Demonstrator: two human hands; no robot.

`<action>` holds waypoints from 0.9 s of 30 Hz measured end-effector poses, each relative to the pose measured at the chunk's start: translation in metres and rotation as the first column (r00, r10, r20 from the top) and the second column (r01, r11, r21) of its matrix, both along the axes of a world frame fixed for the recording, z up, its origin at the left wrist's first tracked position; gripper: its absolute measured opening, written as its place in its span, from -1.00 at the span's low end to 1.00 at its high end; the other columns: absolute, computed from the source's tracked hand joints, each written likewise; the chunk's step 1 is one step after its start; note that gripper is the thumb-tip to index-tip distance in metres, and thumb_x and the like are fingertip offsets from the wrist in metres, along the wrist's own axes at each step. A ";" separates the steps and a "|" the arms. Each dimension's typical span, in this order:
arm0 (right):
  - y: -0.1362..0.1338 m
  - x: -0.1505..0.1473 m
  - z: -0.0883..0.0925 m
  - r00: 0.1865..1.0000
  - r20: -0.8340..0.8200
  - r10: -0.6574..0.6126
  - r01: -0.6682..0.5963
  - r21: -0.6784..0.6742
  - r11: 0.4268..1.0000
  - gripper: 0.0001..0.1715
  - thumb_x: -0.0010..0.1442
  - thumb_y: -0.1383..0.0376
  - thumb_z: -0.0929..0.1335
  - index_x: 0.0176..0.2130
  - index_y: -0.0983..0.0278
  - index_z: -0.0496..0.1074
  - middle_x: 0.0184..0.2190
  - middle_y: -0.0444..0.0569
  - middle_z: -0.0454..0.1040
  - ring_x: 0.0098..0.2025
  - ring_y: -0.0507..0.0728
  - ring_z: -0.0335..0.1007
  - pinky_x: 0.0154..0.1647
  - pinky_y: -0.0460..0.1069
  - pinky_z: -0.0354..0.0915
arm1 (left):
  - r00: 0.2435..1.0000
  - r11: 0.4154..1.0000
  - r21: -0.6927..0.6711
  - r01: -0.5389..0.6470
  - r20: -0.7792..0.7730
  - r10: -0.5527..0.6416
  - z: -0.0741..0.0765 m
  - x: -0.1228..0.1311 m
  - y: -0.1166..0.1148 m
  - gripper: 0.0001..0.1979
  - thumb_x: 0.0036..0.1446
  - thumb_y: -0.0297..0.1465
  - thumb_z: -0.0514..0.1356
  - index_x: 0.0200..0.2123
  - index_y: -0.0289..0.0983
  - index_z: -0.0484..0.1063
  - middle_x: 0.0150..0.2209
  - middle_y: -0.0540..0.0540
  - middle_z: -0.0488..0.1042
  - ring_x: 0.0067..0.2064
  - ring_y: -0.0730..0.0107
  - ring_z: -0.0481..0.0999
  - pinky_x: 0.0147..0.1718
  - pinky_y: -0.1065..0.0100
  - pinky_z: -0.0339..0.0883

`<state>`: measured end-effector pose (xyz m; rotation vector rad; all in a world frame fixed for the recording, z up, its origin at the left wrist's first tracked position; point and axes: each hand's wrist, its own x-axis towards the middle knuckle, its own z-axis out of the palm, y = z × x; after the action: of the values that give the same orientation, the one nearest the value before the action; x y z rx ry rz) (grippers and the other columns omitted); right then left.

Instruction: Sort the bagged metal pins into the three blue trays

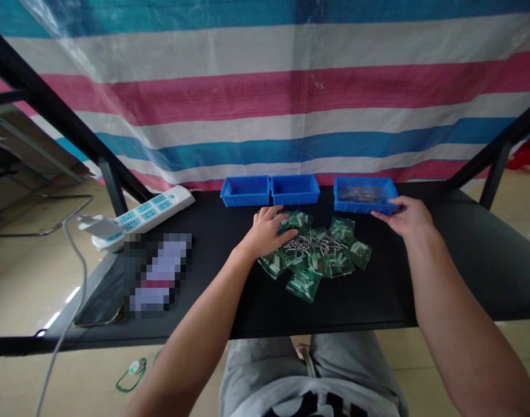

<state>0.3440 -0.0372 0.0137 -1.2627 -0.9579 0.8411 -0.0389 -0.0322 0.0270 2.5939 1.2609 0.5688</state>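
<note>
My left hand (268, 233) rests on the left side of a pile of small green plastic bags (303, 284), its fingers apart. White pieces show inside the bags. Loose silver screws or nails (314, 244) lie heaped in the middle of the pile; their exact kind is too small to tell. My right hand (406, 215) grips the right front corner of a blue bin (355, 207), thumb low at its front and fingers at the rim. Inside this bin lie flat, clear packets (362, 193) with contents I cannot make out.
Two more blue bins, one on the left (245, 200) and one beside it (296, 197), stand at the back of the black table (473, 260). At left are a white power strip (149, 217), a plugged-in adapter with a cable, and a partly pixelated phone (102, 295). Striped sheeting (265, 92) hangs behind.
</note>
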 end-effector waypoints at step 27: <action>-0.028 -0.111 0.010 0.860 0.169 0.481 -0.499 0.088 0.862 -0.19 -0.37 0.23 0.63 -0.06 0.21 0.48 -0.20 -0.06 0.60 -0.18 0.22 0.55 -0.04 0.15 0.47 | 0.494 0.857 -0.410 0.314 0.841 0.221 -0.001 -0.013 0.015 -0.47 -0.29 -0.31 0.48 -0.14 -0.25 0.59 -0.20 -0.10 0.62 -0.12 0.06 0.58 -0.03 0.00 0.44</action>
<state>0.2334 -0.0648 0.0240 -0.9829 -1.4650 1.0715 -0.0522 -0.0171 0.0257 1.4531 0.7784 1.1489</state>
